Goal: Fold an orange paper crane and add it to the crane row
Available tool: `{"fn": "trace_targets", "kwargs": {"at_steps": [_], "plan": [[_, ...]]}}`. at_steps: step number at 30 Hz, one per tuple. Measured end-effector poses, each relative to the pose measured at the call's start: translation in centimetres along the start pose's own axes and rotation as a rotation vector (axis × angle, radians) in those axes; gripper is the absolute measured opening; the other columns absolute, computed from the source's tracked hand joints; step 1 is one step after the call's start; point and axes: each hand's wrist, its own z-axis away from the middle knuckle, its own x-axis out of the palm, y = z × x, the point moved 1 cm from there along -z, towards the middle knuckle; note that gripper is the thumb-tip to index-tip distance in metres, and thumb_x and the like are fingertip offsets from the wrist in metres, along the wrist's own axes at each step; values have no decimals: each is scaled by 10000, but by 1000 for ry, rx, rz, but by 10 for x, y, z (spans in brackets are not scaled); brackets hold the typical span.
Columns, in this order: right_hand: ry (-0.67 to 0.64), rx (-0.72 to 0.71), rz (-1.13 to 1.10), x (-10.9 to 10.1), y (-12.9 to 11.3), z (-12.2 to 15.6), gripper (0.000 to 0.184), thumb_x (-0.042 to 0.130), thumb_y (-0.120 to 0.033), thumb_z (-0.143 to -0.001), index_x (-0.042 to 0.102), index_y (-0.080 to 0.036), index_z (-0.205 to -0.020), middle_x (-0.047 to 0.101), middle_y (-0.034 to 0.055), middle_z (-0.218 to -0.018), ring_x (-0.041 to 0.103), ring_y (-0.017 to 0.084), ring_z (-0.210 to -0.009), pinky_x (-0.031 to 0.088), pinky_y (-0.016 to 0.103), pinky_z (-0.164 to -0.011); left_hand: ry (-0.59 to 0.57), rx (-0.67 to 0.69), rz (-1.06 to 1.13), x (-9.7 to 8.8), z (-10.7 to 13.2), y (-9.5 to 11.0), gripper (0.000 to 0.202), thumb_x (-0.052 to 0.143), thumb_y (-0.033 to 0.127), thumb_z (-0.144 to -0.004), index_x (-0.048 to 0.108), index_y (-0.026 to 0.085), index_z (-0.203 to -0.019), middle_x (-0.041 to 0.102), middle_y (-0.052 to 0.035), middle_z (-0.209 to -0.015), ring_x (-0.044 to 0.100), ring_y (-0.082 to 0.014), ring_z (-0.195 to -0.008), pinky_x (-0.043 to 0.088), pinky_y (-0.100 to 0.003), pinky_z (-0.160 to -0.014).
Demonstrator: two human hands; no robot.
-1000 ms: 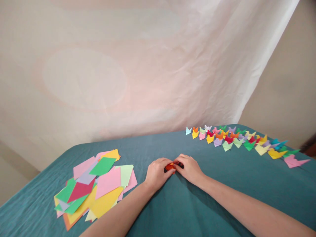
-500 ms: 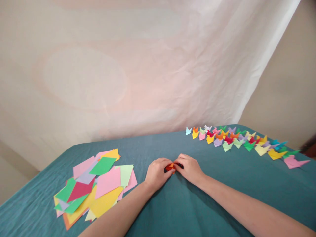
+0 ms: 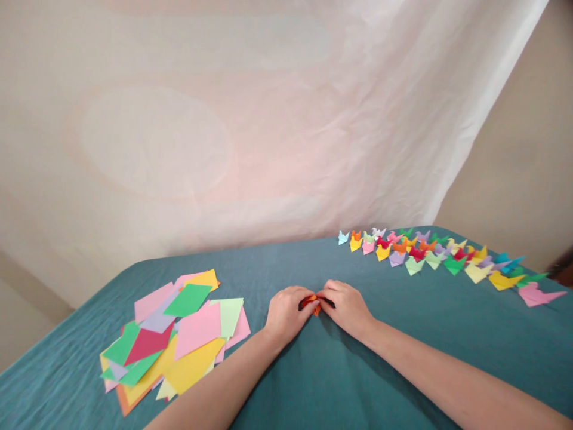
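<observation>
A small folded orange paper [image 3: 316, 307] is held between both hands near the middle of the table. My left hand [image 3: 289, 312] pinches it from the left, thumb in front and fingers behind. From the right, my right hand [image 3: 347, 306] has thumb and forefinger closed at its edge. Fingers cover most of the paper, so its full shape is hidden.
Loose coloured paper sheets [image 3: 197, 331] lie overlapping on the left of the teal-covered table [image 3: 340, 382]. Several folded paper birds [image 3: 477, 273] stand in rows at the back right. A pale cloth [image 3: 268, 149] hangs behind the table.
Both hands stay at the same place with small finger movements on the orange paper. My right thumb and forefinger have drawn a little closer together. The whole view has shifted slightly.
</observation>
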Motion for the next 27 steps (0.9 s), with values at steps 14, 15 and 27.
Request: {"fn": "trace_targets", "kwargs": {"at_steps": [14, 15, 27], "plan": [[-7, -151, 162, -15, -14, 12, 180, 490, -180, -868, 659, -224, -907, 594, 27, -808, 518, 155, -768, 355, 291, -710, 5, 0, -4, 0, 2, -2, 187, 486, 248, -853, 642, 250, -956, 666, 22, -985, 594, -152, -908, 451, -253, -836], [-7, -155, 174, -15, -14, 12, 184, 485, -185, -872, 657, -225, -923, 594, 30, -812, 516, 158, -773, 354, 293, -709, 5, 2, -5, 0, 2, -2, 187, 488, 238, -850, 642, 249, -954, 665, 21, -987, 593, -152, -910, 449, -253, -840], [-36, -143, 189, -12, -15, 10, 204, 452, -197, -886, 652, -207, -925, 584, 55, -861, 498, 179, -803, 367, 310, -714, 8, 33, -23, -2, 3, 3, 173, 523, 255, -831, 636, 240, -961, 662, 7, -985, 608, -155, -883, 463, -254, -839]]}}
